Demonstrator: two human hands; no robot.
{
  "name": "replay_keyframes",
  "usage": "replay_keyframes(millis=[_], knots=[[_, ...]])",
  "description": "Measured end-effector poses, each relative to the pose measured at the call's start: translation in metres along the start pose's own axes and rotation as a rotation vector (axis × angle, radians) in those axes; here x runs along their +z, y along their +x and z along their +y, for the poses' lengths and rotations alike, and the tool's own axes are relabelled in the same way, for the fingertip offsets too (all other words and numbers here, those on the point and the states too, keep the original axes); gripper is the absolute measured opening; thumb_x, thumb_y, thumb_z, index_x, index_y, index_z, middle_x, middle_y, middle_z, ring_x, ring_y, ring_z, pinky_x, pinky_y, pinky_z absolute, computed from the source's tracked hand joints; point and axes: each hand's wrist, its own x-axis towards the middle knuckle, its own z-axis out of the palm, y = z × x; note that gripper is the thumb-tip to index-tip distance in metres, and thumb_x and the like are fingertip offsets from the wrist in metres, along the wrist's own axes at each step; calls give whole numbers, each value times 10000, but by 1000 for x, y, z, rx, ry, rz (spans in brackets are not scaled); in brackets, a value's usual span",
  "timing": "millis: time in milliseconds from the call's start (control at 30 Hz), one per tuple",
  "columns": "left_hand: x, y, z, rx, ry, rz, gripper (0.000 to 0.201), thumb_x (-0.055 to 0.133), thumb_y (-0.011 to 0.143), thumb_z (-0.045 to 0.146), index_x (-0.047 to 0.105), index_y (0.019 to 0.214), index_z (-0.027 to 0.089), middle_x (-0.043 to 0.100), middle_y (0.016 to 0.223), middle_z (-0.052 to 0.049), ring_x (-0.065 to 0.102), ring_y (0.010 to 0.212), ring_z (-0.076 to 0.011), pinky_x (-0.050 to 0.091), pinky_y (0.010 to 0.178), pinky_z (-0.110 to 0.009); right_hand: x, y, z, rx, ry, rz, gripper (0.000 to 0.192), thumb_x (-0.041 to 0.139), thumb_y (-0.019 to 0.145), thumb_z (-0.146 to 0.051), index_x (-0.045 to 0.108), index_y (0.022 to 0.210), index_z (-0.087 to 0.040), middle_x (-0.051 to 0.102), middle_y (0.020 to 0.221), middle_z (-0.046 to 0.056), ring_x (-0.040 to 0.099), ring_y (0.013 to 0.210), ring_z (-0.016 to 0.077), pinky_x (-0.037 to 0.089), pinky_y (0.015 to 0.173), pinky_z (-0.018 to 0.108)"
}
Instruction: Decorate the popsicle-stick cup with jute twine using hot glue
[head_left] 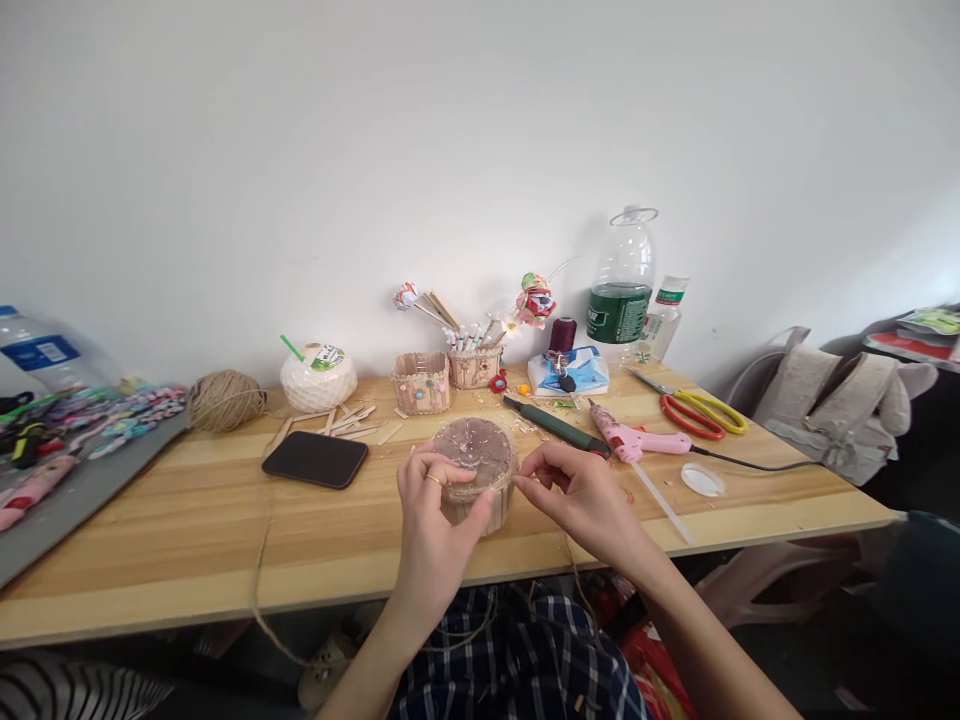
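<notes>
A round container (472, 447), its side covered in wooden strips, stands bottom up near the table's front edge. Twine wraps around its upper rim. My left hand (435, 500) grips the container, with fingers on its top and the thumb at the near side. At the right side of the rim, my right hand (574, 490) pinches the twine between thumb and forefinger. The twine strand (259, 570) leads from a twine ball (226, 400) at the left, over the table edge and past my lap. A pink glue gun (637, 440) lies to the right of my right hand.
A black phone (315, 459) and loose wooden sticks (349, 422) lie left of the container. Behind stand a decorated box (421, 385) and a coconut (318, 377). A green-handled cutter (555, 425), scissors (701, 412) and a clear lid (703, 480) are at the right.
</notes>
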Motion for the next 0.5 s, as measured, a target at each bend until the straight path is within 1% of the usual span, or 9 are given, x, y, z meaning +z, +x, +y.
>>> replay_keyframes(millis=[167,333,500], knots=[[0,1,3,-23,-2,-9,113,646,757,195,550,803,233,507,914,-31,436,1146,-279,356,985,-473,-2,-1,4,-21,6,-12,145,580,820,-264,618,718,-169,601,625,-4,516,582,120,377,509,224],[-2,3,1,-37,-30,-8,108,642,744,183,558,793,232,511,905,-27,462,1108,-272,362,983,-475,-5,0,12,-17,6,21,152,563,847,-271,605,745,-166,596,633,0,522,582,122,385,514,225],[-3,5,1,-50,-24,-20,102,647,730,190,565,773,232,517,901,-29,470,1084,-273,373,969,-477,-7,2,16,-27,-6,23,146,581,849,-276,610,755,-169,611,654,4,534,595,125,400,534,230]])
